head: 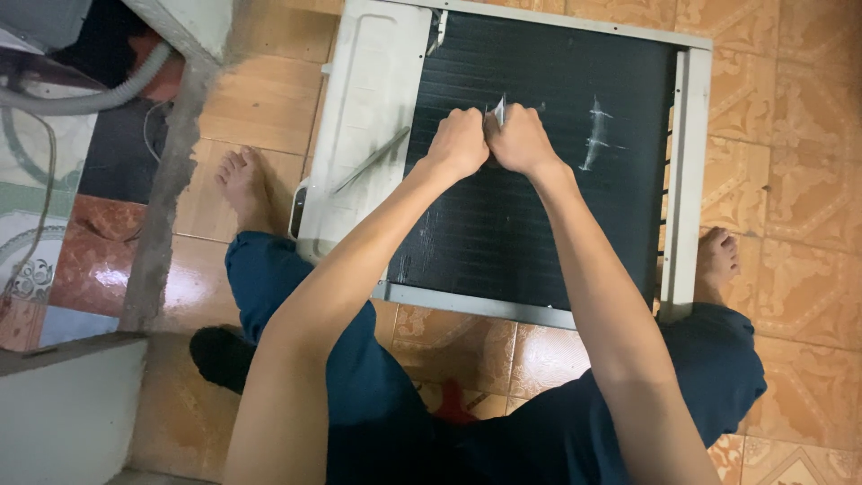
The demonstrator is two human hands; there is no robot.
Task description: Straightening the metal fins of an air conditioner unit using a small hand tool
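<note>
both hands' fingers [467, 135] clenched, gripping metal tool [499, 110]

Both bare forearms reach forward from the lower edge and converge. The left hand [458, 142] is curled into a loose fist, knuckles up, wrist straight. The right hand [521, 141] lies just right of it, touching it thumb side to thumb side, fingers folded down in a closed grip. Both elbows are bent outward. Bare feet show far left and far right of the grip, knees spread wide.
</note>
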